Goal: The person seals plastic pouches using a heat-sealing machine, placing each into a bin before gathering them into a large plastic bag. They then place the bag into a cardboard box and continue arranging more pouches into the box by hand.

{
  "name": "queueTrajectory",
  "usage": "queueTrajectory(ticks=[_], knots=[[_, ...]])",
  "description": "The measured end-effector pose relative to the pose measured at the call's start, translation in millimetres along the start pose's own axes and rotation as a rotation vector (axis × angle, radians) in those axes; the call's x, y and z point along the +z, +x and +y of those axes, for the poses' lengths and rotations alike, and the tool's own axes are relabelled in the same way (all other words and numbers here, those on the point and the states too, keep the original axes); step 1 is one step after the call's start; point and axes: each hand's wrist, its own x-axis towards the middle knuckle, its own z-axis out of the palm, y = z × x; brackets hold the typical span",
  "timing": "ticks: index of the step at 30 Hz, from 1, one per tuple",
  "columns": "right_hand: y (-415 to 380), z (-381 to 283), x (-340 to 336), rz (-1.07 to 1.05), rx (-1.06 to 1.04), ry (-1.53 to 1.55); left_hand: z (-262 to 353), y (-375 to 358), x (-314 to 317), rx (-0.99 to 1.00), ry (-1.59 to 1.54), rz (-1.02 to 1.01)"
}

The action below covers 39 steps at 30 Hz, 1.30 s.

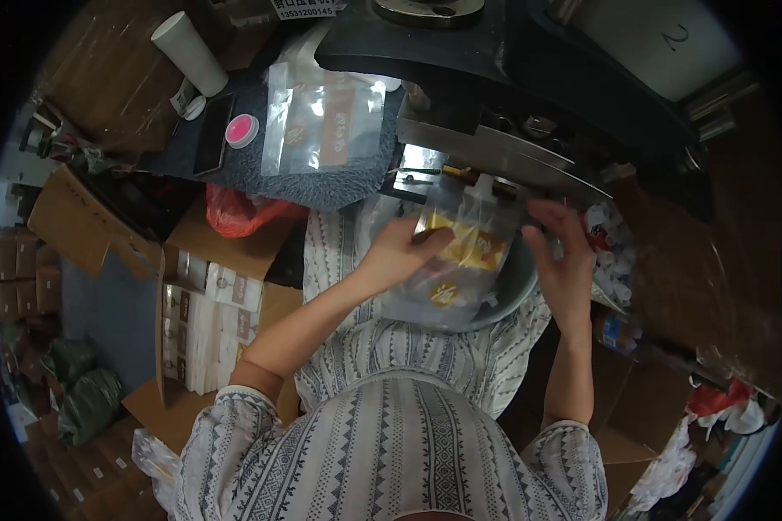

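Observation:
My left hand (400,253) pinches a clear plastic spout pouch (469,243) by its left edge, thumb on the front. The pouch has a yellow printed band and a pale spout at its top. To the right, my right hand (566,256) is raised with thumb and fingers apart and nothing between them. Below the pouch, a pale basin (523,291) rests on my lap, with more clear plastic showing inside it. A dark machine with a metal bar (495,154) stands just beyond the pouch.
Flat clear bags (326,122) lie on the grey fuzzy-covered table, beside a pink-topped round tin (241,130) and a white paper cup (189,54). An open carton (172,326) of packed pouches stands at left. White spout caps (615,260) are heaped at right.

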Motion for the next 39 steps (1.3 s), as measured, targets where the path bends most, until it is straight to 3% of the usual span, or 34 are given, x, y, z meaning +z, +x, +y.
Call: queueTrajectory(ticks=[2,4,5,6,7,8,10,11,13,15,17,19,21,23,25,26,28,32,34,35,37,38,39], knots=[[-7,2,-18,0.015,-0.052,-0.123,12,16,1,-0.151,-0.27,-0.004],[-14,-2,-34,0.068,0.139,-0.331,26,14,7,-0.17,-0.369,0.005],[-13,6,-42,0.068,0.139,-0.331,29,13,8,-0.189,-0.466,0.015],[-15,19,-50,0.029,0.263,-0.687,24,13,6,-0.194,-0.465,0.015],[-17,33,-59,-0.012,0.385,-1.045,15,13,1,-0.05,-0.231,0.066],[-17,49,-67,-0.01,0.386,-1.045,10,15,-7,0.099,0.002,0.117],[-13,76,-76,-0.132,0.319,-0.724,11,26,-50,0.287,0.113,0.529],[-12,75,-75,-0.137,0.321,-0.722,-5,26,-67,0.281,0.114,0.529],[-5,70,-76,-0.204,0.198,-0.709,-33,30,-87,0.422,1.341,0.768],[0,56,-72,-0.144,0.23,-0.706,-39,8,-79,0.543,1.175,0.683],[-4,46,-66,-0.107,0.285,-0.703,-35,-17,-87,0.38,1.044,0.523],[-2,39,-63,0.094,0.262,-0.552,-25,-30,-90,0.293,1.02,0.561],[3,25,-53,0.042,0.299,-0.373,-25,-43,-84,0.381,0.77,0.684],[3,3,-36,-0.011,0.339,-0.193,-11,-49,-69,0.455,0.748,0.708],[2,-22,-13,-0.239,0.034,-0.015,2,-54,-56,0.531,0.724,0.728],[3,-25,-4,-0.236,0.034,-0.015,7,-56,-53,0.523,0.722,0.705],[12,-27,12,-0.201,-0.33,-0.046,15,-58,-49,0.515,0.724,0.684],[13,-33,19,-0.285,-0.335,-0.06,19,-62,-42,0.615,0.753,0.501],[11,-31,18,-0.494,-0.16,0.081,15,-61,-35,0.65,0.751,0.4],[11,-28,18,-0.495,-0.16,0.082,8,-58,-29,0.594,0.668,0.3],[10,-19,16,-0.442,0.075,0.144,7,-51,-19,0.539,0.586,0.199],[8,-13,16,-0.44,0.075,0.143,12,-43,-15,0.417,0.513,0.118],[7,-6,16,-0.299,0.044,0.126,16,-34,-11,0.295,0.44,0.039]])
